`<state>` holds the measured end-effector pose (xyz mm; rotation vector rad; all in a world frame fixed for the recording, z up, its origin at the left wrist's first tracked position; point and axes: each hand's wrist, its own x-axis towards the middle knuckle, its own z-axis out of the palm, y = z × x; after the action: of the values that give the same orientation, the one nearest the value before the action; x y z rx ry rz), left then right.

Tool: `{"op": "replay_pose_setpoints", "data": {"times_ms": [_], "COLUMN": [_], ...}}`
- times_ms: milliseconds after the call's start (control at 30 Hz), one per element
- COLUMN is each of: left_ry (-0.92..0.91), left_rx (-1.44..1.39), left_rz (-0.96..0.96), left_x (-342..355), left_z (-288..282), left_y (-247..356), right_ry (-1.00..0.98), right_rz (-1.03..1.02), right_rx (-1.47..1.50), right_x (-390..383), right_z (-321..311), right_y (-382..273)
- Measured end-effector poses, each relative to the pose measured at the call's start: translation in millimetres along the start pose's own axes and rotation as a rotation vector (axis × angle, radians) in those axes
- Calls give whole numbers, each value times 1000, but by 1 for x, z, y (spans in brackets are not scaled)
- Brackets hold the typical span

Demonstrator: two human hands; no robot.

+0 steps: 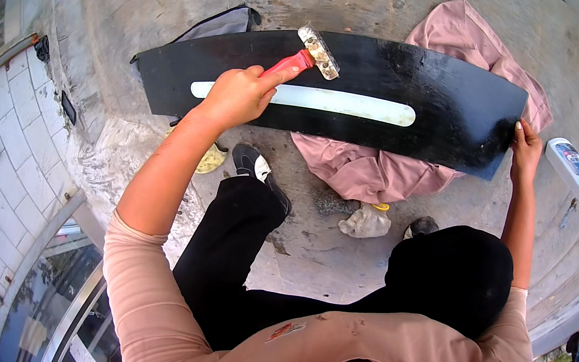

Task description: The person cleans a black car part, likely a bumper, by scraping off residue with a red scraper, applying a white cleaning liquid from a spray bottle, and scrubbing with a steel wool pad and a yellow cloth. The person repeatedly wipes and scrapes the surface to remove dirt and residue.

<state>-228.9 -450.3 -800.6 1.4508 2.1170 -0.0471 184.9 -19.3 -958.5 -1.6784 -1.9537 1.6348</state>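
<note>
A long black panel (385,76) lies crosswise in front of me, its right part glossy. A white rounded strip (344,105) runs along its middle. My left hand (231,99) is closed round the red handle of a scraper (319,53), held over the panel left of centre. The scraper's wide metal head is spotted with residue; I cannot tell whether it touches the surface. At the panel's right end, my right hand (526,148) grips the edge, thumb and fingers on the corner side. A pink cloth (372,172) lies partly under the panel and shows beyond both long edges.
A white bottle (577,179) lies on the concrete floor (314,3) to the right. Close to my feet are a crumpled pale cloth (365,223) and a yellowish round object (211,161). Grey fabric (226,22) pokes out behind the panel's left end. White tiles (21,114) line the left.
</note>
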Motion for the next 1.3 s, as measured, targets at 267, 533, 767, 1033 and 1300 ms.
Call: {"op": "replay_pose_setpoints", "data": {"times_ms": [267, 533, 767, 1033, 1300], "left_ry": [118, 227, 147, 167, 248], "left_rx": [-15, -87, 1, 6, -82], "left_rz": [162, 79, -43, 66, 113], "left_x": [65, 72, -37, 42, 110], "left_z": [22, 33, 72, 67, 55], "left_y": [64, 126, 108, 170, 226], "right_ry": [-23, -67, -243, -336, -295], "right_rz": [-9, 70, 175, 77, 92], "right_rx": [-25, 122, 106, 120, 188], "right_x": [-1, -14, -78, -78, -77], "right_z": [7, 7, -18, -17, -14], "right_y": [-7, -15, 28, 17, 23]}}
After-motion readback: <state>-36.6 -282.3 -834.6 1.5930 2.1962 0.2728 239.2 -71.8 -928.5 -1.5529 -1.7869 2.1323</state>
